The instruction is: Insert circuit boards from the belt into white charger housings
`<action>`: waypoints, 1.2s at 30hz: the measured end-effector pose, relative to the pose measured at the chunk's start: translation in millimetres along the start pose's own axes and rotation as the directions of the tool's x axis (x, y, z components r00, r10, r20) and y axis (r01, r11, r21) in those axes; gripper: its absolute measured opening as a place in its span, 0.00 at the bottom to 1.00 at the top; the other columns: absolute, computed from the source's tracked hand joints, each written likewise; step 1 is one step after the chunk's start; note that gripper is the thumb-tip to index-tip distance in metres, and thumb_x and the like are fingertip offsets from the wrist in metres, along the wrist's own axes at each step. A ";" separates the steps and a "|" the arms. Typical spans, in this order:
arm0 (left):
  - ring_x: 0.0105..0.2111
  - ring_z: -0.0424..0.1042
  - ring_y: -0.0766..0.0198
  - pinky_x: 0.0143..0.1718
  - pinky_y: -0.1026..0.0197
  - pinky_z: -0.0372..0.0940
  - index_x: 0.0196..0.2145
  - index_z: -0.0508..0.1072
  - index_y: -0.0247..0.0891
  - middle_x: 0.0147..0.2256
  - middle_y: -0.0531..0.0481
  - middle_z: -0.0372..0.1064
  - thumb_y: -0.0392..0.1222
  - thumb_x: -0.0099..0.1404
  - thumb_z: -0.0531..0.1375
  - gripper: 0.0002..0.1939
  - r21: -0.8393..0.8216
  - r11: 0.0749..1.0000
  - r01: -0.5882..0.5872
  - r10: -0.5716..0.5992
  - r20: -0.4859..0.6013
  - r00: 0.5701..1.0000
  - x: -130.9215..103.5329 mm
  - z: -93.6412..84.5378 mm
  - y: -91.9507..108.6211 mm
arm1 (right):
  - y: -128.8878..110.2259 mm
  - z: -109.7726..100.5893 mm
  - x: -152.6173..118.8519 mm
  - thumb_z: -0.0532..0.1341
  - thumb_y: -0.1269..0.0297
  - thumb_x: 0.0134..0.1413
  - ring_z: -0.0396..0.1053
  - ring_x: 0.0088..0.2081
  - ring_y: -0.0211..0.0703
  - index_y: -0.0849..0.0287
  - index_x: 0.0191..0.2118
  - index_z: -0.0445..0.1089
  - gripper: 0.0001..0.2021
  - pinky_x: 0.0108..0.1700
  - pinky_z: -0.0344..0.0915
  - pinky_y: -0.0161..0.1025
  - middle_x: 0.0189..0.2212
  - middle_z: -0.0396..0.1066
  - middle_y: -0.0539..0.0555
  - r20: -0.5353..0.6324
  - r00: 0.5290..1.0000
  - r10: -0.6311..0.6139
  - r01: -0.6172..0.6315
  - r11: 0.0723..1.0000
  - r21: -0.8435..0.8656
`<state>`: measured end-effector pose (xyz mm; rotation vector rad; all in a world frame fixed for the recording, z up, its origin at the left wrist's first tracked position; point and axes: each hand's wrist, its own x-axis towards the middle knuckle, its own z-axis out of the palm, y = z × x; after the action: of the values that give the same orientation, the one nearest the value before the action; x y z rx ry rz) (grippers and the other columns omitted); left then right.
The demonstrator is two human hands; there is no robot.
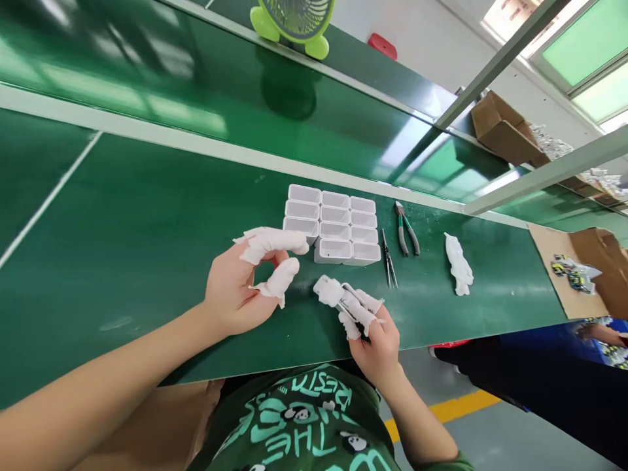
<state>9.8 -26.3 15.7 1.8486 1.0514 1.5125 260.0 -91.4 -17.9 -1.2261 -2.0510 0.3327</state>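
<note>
White finger covers wrap the fingers of both hands. My left hand [252,278] hovers over the green table, thumb and forefinger curved towards each other with a gap between the tips and nothing held. My right hand [366,324] grips a small white and metal part [328,290] that sticks out past its fingertips; its exact shape is partly hidden by the fingers. Just beyond both hands stands a block of white open-topped boxes [335,231] in rows. Tweezers [389,260] lie to the right of the boxes, beside green-handled pliers [406,229].
A crumpled white cloth-like piece [458,263] lies right of the pliers. Farther right is an open cardboard box [596,261] with small parts. A green fan [297,23] stands behind the table's rail [235,154]. Another person's arm [602,333] shows at the right edge.
</note>
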 end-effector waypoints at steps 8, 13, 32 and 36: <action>0.25 0.72 0.63 0.41 0.51 0.70 0.50 0.72 0.49 0.28 0.56 0.72 0.34 0.69 0.55 0.15 0.065 0.996 -0.058 0.053 0.078 0.996 -1.5 2.5 3.0 | -12.4 -23.7 -2.4 0.63 0.71 0.61 0.67 0.63 0.55 0.54 0.66 0.59 0.29 0.60 0.71 0.54 0.64 0.63 0.66 0.014 1.000 0.024 -0.024 0.999 0.045; 0.26 0.69 0.63 0.33 0.59 0.67 0.50 0.69 0.43 0.26 0.57 0.67 0.42 0.68 0.58 0.12 0.192 0.980 -0.046 0.007 0.198 0.980 -5.5 5.2 -2.3 | -9.6 -18.7 -3.3 0.63 0.73 0.59 0.66 0.64 0.54 0.52 0.67 0.58 0.32 0.60 0.71 0.53 0.62 0.66 0.64 0.022 1.000 0.004 -0.006 0.998 0.061; 0.33 0.74 0.56 0.31 0.58 0.63 0.45 0.69 0.43 0.37 0.51 0.74 0.54 0.63 0.58 0.17 0.478 0.868 0.135 -0.463 0.682 0.566 -6.9 17.6 -4.0 | -5.6 5.9 -6.1 0.61 0.72 0.61 0.66 0.64 0.55 0.52 0.71 0.52 0.35 0.58 0.73 0.54 0.62 0.65 0.65 -0.002 0.999 -0.041 0.041 0.999 -0.023; 0.28 0.72 0.61 0.29 0.60 0.62 0.47 0.69 0.44 0.32 0.55 0.72 0.50 0.64 0.55 0.16 0.433 0.888 0.157 -0.425 0.640 0.640 -10.5 16.8 -4.9 | -2.6 9.9 -6.3 0.60 0.75 0.62 0.70 0.60 0.52 0.51 0.67 0.60 0.30 0.57 0.74 0.51 0.58 0.70 0.64 -0.012 0.999 -0.041 0.040 0.997 -0.059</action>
<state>24.2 -30.9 1.9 2.0829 1.1612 0.3099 253.4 -96.7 -26.3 -1.2170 -2.0845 0.2457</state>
